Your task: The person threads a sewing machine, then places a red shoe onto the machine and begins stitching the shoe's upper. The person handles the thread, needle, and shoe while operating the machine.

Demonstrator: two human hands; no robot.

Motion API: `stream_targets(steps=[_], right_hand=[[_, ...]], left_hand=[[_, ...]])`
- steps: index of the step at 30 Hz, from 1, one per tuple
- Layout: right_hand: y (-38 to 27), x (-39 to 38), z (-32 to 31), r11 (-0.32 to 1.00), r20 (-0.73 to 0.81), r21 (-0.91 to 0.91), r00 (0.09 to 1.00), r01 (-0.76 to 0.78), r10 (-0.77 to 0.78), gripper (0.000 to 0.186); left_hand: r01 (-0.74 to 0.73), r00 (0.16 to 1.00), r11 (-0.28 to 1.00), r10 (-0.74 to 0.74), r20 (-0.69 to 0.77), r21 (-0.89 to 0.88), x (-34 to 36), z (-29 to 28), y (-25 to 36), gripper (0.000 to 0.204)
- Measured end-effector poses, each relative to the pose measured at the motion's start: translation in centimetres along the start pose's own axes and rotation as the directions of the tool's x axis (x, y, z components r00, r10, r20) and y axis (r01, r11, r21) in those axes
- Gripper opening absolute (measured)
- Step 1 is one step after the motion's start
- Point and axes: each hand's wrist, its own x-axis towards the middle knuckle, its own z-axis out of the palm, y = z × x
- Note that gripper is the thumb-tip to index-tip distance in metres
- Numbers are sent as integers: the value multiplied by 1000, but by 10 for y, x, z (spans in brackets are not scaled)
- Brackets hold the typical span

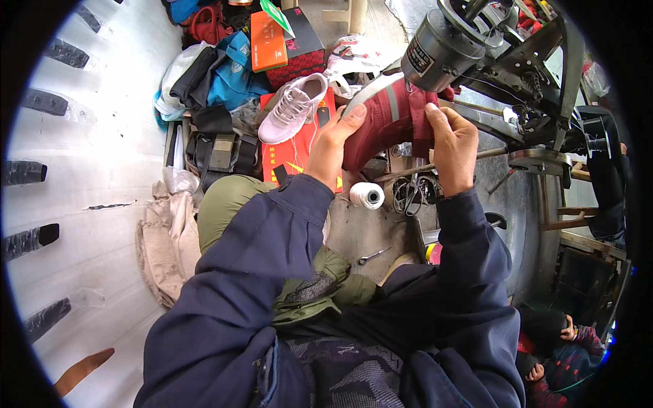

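Observation:
A dark red shoe [371,139] with grey stripes and a pale sole edge is held up between my two hands. Its upper lies beneath the metal head of a sewing machine [432,58]; whether the needle is in it I cannot tell. My left hand [332,144] closes on the shoe's left side, the thumb on top. At the other end, my right hand [454,146] pinches the red fabric edge between thumb and fingers. My left fingers are partly hidden behind the shoe.
A pale pink sneaker [296,112] rests on an orange-red box [275,160] beyond my left forearm. Below the shoe are a white thread spool [367,195] and scissors [411,196]. Bags [235,68] lie far left. Another person's hand [536,372] shows at lower right.

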Motion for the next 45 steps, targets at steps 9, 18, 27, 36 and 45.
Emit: stream_targets(steps=[9,18,27,36,45], right_hand=[[-3,-8,-28,999,27,-32,1000,-9,10,27],[-4,1,-38,999,27,27,999,32,-33,24],[3,2,-41,994,-38,73,996,87,-84,23],[3,4,-46,990,-53,-24,989,138,-139,19],[-5,68,-81,543,25,-783,888,303,-459,28]], left_hand=[[13,1000,987,-15,8,160,13,21,16,50],[-137,990,945,123,66,298,11,28,11,63],[-162,985,956,144,92,245,21,34,3,54],[-154,985,940,123,117,304,28,31,5,57],[-193,981,949,178,82,248,28,35,1,41]])
